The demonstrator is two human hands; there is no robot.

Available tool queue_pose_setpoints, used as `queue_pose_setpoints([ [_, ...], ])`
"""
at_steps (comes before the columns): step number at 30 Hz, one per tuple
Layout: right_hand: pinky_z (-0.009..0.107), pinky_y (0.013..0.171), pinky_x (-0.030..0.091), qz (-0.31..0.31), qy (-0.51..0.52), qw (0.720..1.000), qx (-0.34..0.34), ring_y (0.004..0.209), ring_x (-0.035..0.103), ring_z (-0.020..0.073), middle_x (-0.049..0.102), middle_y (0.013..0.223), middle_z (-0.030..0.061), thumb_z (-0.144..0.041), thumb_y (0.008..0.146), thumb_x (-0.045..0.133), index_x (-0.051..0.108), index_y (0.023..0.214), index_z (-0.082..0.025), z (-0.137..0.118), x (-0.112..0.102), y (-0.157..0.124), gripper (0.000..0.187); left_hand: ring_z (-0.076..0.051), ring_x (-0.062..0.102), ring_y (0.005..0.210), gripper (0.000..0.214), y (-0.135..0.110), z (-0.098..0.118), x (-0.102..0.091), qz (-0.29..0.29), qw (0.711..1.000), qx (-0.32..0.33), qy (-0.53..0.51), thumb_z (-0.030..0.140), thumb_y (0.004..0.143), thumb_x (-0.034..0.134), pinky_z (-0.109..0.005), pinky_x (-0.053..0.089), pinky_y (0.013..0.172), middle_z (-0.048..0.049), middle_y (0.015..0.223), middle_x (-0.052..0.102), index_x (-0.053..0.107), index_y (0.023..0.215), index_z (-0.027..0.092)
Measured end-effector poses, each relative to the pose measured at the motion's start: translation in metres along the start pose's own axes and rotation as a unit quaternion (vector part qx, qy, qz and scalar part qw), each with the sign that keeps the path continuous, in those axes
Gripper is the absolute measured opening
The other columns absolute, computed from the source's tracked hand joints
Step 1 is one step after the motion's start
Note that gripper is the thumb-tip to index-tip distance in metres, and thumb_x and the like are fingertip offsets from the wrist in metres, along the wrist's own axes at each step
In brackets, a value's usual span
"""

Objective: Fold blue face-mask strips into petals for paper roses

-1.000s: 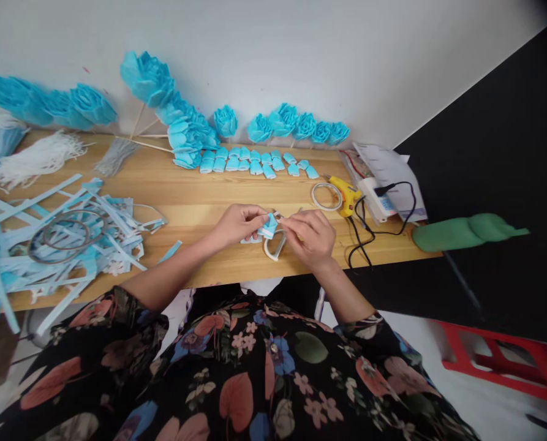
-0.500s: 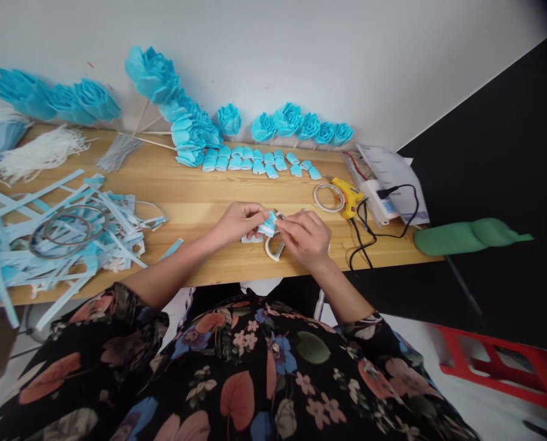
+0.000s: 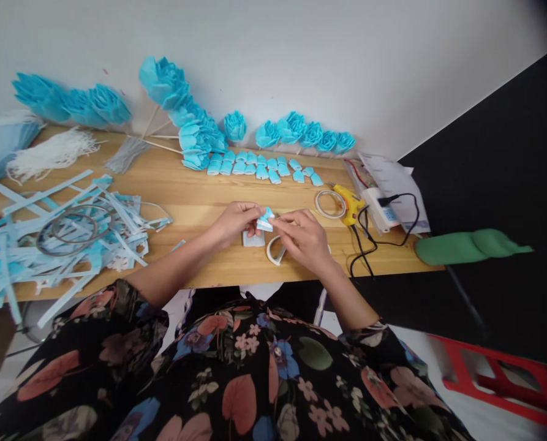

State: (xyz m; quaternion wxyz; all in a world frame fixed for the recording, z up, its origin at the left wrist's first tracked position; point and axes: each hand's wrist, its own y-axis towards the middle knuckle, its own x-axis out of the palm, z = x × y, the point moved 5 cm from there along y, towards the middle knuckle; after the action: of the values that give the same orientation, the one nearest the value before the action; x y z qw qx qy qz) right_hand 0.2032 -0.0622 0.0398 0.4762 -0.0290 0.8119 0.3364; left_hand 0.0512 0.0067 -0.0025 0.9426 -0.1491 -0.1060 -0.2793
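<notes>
Blue-and-white folded piece (image 3: 266, 222): I locate it between the two hands, pinched in the fingertips of the left hand (image 3: 237, 220). I read the right hand (image 3: 304, 237) with fingertips at the piece's right edge; I cannot tell whether they grip it. Just under the left fingers lies a pale flat piece (image 3: 253, 240). The right hand partly hides a white ring (image 3: 269, 252). Beyond both hands lie small blue pieces (image 3: 250, 166) in rows.

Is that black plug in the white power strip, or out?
In, it seems: the black plug sits up against the white power strip, no prongs showing. Whether power is on, I cannot tell.
</notes>
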Motion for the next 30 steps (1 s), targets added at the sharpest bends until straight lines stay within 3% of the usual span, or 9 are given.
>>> queue_pose_setpoints([
  [3, 0.039, 0.087, 0.052, 0.025, 0.14, 0.983, 0.117, 0.099, 0.064, 0.0202, 0.07, 0.109, 0.0064, -0.025, 0.097, 0.053, 0.065, 0.131, -0.028, 0.01, -0.003, 0.0, 0.036, -0.007, 0.048, 0.042, 0.028, -0.001, 0.003, 0.002, -0.005, 0.998, 0.017, 0.066, 0.034, 0.089, 0.064, -0.019, 0.037, 0.044, 0.0004, 0.051, 0.059, 0.062, 0.069, 0.014],
  [6, 0.033, 0.081, 0.054, -0.001, 0.271, 0.936, 0.223, 0.09, 0.065, 0.0168, 0.069, 0.104, 0.004, -0.034, 0.094, 0.059, 0.059, 0.136, -0.026, 0.015, 0.008, -0.002, 0.042, -0.006, 0.046, 0.042, 0.031, -0.003, 0.004, 0.004, -0.009, 0.989, 0.041, 0.139, 0.04, 0.087, 0.066, -0.019, 0.034, 0.045, 0.0023, 0.052, 0.057, 0.062, 0.069, 0.015],
  [8, 0.03, 0.076, 0.053, -0.011, 0.317, 0.913, 0.257, 0.081, 0.063, 0.0143, 0.067, 0.093, 0.0009, -0.035, 0.09, 0.064, 0.06, 0.134, -0.025, 0.015, 0.016, -0.002, 0.045, -0.006, 0.045, 0.044, 0.034, -0.004, 0.005, 0.004, -0.011, 0.984, 0.066, 0.164, 0.045, 0.086, 0.065, -0.019, 0.033, 0.046, 0.0031, 0.052, 0.055, 0.061, 0.069, 0.015],
  [12, 0.029, 0.073, 0.05, 0.034, 0.322, 0.905, 0.277, 0.073, 0.058, 0.0123, 0.062, 0.083, -0.0021, -0.031, 0.085, 0.066, 0.062, 0.129, -0.023, 0.014, 0.019, 0.001, 0.045, -0.008, 0.047, 0.05, 0.042, -0.005, 0.01, 0.006, -0.033, 0.98, 0.099, 0.172, 0.055, 0.085, 0.061, -0.021, 0.035, 0.05, 0.0023, 0.057, 0.055, 0.06, 0.07, 0.015],
  [16, 0.028, 0.072, 0.05, 0.08, 0.326, 0.893, 0.301, 0.074, 0.058, 0.0124, 0.063, 0.084, -0.0018, -0.031, 0.084, 0.068, 0.064, 0.127, -0.025, 0.018, 0.015, -0.001, 0.043, -0.009, 0.047, 0.055, 0.038, -0.003, 0.007, 0.008, -0.06, 0.981, 0.086, 0.163, 0.051, 0.073, 0.072, -0.021, 0.034, 0.052, 0.0029, 0.062, 0.055, 0.06, 0.074, 0.016],
  [23, 0.03, 0.075, 0.052, 0.058, 0.353, 0.886, 0.296, 0.08, 0.062, 0.0143, 0.068, 0.094, 0.0013, -0.043, 0.09, 0.065, 0.062, 0.132, -0.026, 0.025, 0.017, -0.005, 0.046, -0.008, 0.037, 0.057, 0.026, 0.002, 0.0, 0.002, -0.039, 0.978, 0.106, 0.176, 0.039, 0.073, 0.067, -0.022, 0.027, 0.054, 0.0054, 0.06, 0.044, 0.055, 0.068, 0.016],
  [26, 0.032, 0.081, 0.054, 0.024, 0.375, 0.88, 0.289, 0.088, 0.065, 0.0158, 0.068, 0.103, 0.0025, -0.045, 0.084, 0.071, 0.061, 0.134, -0.027, 0.024, 0.022, 0.0, 0.054, -0.008, 0.038, 0.057, 0.026, 0.004, -0.002, 0.003, -0.046, 0.977, 0.104, 0.183, 0.039, 0.074, 0.066, -0.023, 0.027, 0.055, 0.0055, 0.061, 0.043, 0.054, 0.069, 0.017],
  [30, 0.034, 0.076, 0.055, 0.025, 0.36, 0.879, 0.311, 0.079, 0.065, 0.016, 0.069, 0.091, 0.0007, -0.04, 0.077, 0.079, 0.065, 0.129, -0.027, 0.023, 0.024, 0.0, 0.055, -0.009, 0.041, 0.06, 0.023, 0.004, -0.003, 0.012, -0.06, 0.973, 0.105, 0.195, 0.033, 0.077, 0.065, -0.023, 0.029, 0.058, 0.0046, 0.063, 0.048, 0.054, 0.068, 0.016],
])
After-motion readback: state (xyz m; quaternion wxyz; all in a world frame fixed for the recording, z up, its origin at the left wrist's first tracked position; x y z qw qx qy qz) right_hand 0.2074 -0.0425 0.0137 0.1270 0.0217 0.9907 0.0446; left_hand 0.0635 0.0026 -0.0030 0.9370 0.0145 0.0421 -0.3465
